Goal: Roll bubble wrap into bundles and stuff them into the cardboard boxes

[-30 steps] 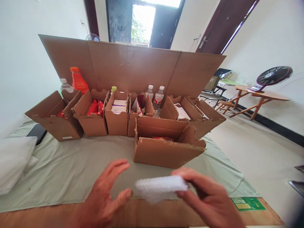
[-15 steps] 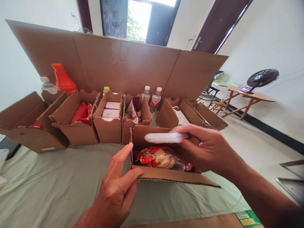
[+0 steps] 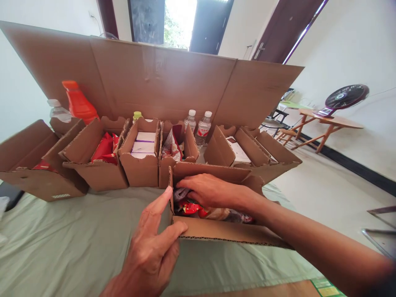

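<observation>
Nearest to me is an open cardboard box (image 3: 229,229), with a red, clear-windowed food packet (image 3: 193,208) lying inside it. My left hand (image 3: 151,237) grips the box's left corner, thumb on the near wall and index finger along the end wall. My right hand (image 3: 206,187) reaches down into the box over the packet. Its thumb and fingers close around a greyish plastic packet (image 3: 181,194) at the left end, partly hidden by the fingers and in shadow.
Behind stands a row of cardboard bins holding red bags (image 3: 107,148), white cartons (image 3: 144,144) and a patterned packet (image 3: 171,146). Clear bottles (image 3: 203,126) and an orange bottle (image 3: 78,103) stand before a tall cardboard panel (image 3: 123,78). Green cloth (image 3: 102,231) covers the table.
My right hand has gone down and left into the box from above it, where it held a flat white item. My left hand stays at the box's corner.
</observation>
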Demonstrator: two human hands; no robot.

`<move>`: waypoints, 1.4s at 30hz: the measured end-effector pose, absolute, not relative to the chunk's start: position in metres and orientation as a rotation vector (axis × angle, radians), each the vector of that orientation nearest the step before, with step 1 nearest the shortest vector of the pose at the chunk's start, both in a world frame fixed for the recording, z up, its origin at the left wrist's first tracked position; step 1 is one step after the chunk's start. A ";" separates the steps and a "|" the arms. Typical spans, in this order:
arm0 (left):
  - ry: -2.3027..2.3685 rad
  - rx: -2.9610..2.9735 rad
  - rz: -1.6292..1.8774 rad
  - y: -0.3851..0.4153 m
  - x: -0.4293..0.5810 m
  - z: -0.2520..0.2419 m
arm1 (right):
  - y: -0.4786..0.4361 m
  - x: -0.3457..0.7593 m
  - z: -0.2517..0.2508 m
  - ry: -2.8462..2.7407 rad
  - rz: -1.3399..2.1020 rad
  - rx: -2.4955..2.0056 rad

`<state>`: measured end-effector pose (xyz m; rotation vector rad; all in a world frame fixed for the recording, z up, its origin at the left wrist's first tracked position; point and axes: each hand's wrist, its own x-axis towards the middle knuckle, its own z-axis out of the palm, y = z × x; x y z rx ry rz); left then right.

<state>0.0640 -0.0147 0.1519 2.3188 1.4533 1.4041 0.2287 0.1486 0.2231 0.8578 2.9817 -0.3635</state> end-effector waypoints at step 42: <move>1.568 1.221 1.710 -0.093 0.033 0.142 | -0.009 0.256 0.189 3.404 -1.282 1.988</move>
